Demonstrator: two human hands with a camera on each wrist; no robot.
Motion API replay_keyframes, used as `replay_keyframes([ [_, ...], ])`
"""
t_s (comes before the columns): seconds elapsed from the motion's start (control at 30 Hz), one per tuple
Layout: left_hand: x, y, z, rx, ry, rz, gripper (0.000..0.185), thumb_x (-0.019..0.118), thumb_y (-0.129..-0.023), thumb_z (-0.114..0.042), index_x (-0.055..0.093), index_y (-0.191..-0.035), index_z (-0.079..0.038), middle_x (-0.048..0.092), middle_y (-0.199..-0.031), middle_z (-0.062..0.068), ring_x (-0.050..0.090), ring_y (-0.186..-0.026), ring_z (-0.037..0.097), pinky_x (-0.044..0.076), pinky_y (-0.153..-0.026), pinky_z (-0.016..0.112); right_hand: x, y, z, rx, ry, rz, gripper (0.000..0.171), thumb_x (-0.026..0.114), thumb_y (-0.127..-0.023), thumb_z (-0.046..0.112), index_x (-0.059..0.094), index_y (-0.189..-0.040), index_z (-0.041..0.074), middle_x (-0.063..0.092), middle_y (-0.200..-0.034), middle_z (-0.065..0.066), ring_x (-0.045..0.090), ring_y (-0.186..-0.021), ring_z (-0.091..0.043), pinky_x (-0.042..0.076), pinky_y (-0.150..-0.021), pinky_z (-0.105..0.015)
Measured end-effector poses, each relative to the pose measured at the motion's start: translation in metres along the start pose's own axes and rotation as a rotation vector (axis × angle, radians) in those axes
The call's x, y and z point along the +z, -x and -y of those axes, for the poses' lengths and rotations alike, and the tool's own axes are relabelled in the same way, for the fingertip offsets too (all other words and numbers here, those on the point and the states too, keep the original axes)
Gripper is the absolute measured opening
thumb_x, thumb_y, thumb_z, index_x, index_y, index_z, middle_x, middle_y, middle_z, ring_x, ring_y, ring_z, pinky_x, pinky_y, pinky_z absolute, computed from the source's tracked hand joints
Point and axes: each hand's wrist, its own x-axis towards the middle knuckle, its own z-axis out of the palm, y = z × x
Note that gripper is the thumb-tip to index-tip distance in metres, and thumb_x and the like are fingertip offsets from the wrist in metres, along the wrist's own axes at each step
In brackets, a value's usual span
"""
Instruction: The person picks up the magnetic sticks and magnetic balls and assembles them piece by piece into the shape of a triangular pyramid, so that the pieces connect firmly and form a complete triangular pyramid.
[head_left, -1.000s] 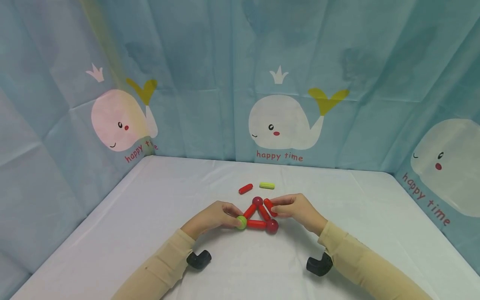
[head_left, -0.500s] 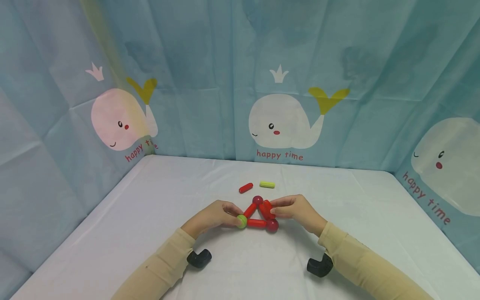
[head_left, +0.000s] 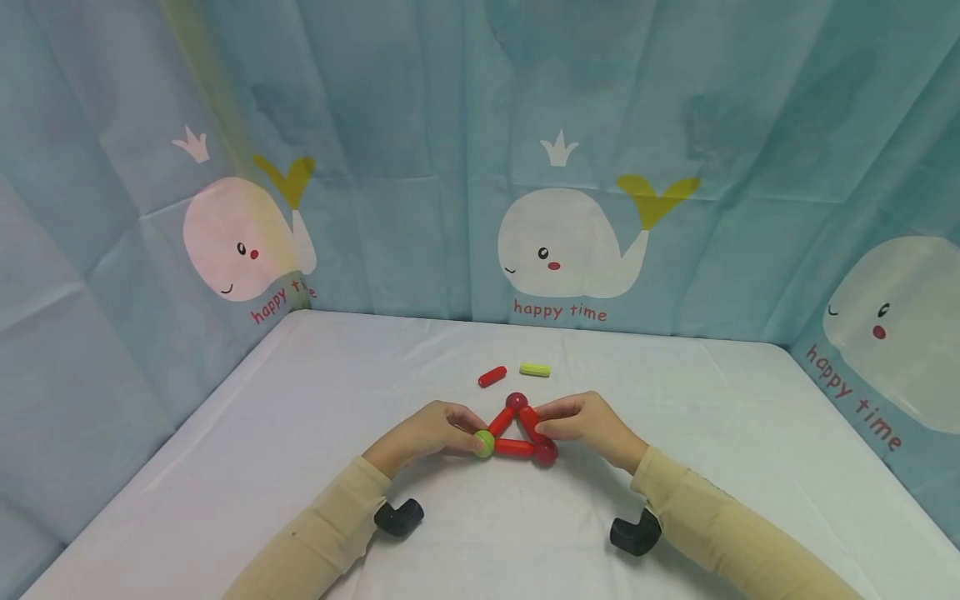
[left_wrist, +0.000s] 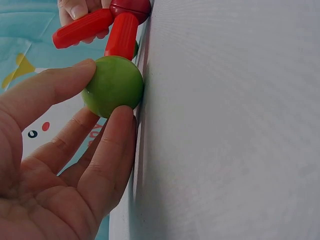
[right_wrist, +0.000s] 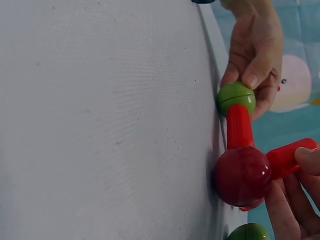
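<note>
A flat triangle of red rods and balls lies on the white table. My left hand [head_left: 433, 433] pinches the green ball [left_wrist: 114, 86] at its left corner between thumb and fingers. A dark red ball [right_wrist: 242, 176] forms the near right corner, and another dark red ball [head_left: 516, 402] the far one. My right hand [head_left: 588, 423] pinches a red rod [right_wrist: 286, 159] by its upper part. This rod slants up from the table, its lower end right at the near right ball. In the head view it overlaps the triangle's right side.
Behind the triangle lie a loose red rod [head_left: 492, 377] and a yellow-green rod [head_left: 535, 370]. A green ball [right_wrist: 249, 232] shows at the bottom of the right wrist view. A blue whale-print cloth [head_left: 390, 208] hangs around the table's far and lateral sides.
My right hand has brought the red rod left and tilted it up, from beside the triangle to the near right ball. The left hand has stayed on the green ball.
</note>
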Motion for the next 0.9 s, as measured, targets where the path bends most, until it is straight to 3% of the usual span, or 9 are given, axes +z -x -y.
replay_keyframes([
  [0.63,0.0,0.0,-0.002,-0.013,-0.006,-0.008,0.028,0.081,-0.079,-0.02,0.075,-0.106,-0.014,0.071,-0.103,-0.002,0.061,-0.096,0.015,0.052,-0.083,0.031,-0.003,-0.003,0.002,-0.012,0.019,0.033,0.033,0.075,-0.087,0.027,0.075,-0.116,0.012,0.076,-0.111,-0.004,0.067,-0.099,-0.015,0.057,-0.088,-0.037],
  [0.73,0.001,0.0,-0.001,-0.016,-0.008,-0.005,0.028,0.081,-0.079,-0.022,0.075,-0.105,-0.015,0.071,-0.103,-0.002,0.06,-0.096,0.016,0.051,-0.083,0.031,-0.008,-0.001,0.002,-0.021,0.02,0.008,0.035,0.074,-0.088,0.029,0.074,-0.118,0.012,0.075,-0.113,-0.003,0.067,-0.102,-0.016,0.055,-0.092,-0.038],
  [0.9,0.0,0.002,0.0,-0.014,-0.005,-0.003,0.028,0.081,-0.079,-0.021,0.074,-0.106,-0.015,0.071,-0.104,-0.002,0.061,-0.095,0.015,0.052,-0.084,0.032,-0.024,0.001,0.006,-0.03,0.009,-0.118,0.035,0.072,-0.089,0.036,0.074,-0.118,0.015,0.075,-0.113,0.0,0.064,-0.112,-0.018,0.049,-0.1,-0.045],
])
